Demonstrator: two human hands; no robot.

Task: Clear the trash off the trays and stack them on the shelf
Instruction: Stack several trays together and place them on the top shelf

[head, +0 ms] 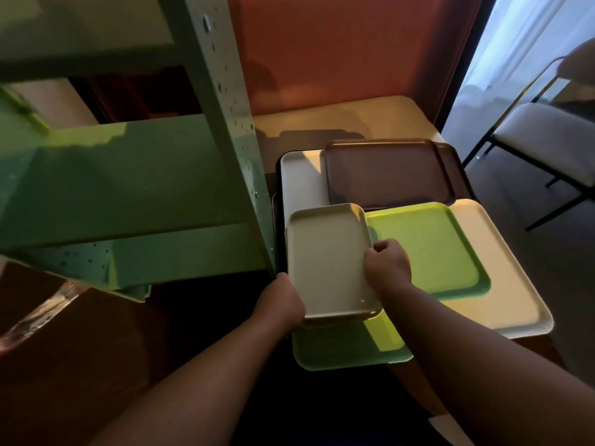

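A small beige tray (325, 255) is held between both hands above the other trays. My left hand (283, 300) grips its near left corner, and my right hand (388, 265) grips its right edge. Under it lie a green tray (431, 246), another pale green tray (338, 349) at the near edge, a large white tray (502, 284) on the right, a brown tray (386, 172) farther back, and a white tray (297, 181) at the back left. No trash shows on any tray. The green metal shelf (128, 188) stands to the left, with its post (238, 123) right beside the trays.
The trays rest on a table (338, 114) against a red-brown wall. A chair (547, 143) stands at the right near a bright curtained window. Crinkled clear plastic (42, 310) shows at the lower left below the shelf.
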